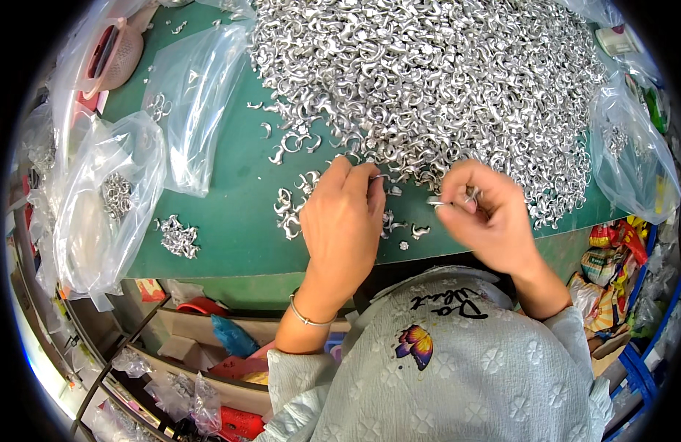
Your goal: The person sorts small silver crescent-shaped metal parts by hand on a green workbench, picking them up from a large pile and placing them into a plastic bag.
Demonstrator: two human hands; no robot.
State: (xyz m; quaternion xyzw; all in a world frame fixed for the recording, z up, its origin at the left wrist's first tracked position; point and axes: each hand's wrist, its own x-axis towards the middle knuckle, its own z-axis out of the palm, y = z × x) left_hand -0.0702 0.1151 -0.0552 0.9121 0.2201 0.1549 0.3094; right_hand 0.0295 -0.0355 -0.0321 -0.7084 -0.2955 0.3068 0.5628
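Held piece: a small silver metal piece [433, 200] at the thumb and finger of the right hand, projecting left toward the other hand; its long axis appears to run roughly left to right, though blur limits certainty.
Right hand: [488, 210] fingers pinched on the held piece; nearer to it than the left.
Left hand: [342, 210] fingers drawn together, tips down at the pile's near edge; whether they grip anything cannot be told.
Main pile: curved silver pieces [429, 88], just beyond both hands.
Between hands: a few loose pieces [420, 231] on the green table [237, 236].
Left side: a loose cluster [287, 214] beside the left hand, which stands between it and the held piece; farther left, a small heap [178, 237].
Outer surroundings: clear bags at left [200, 110] and right [624, 158], well apart from the hands.
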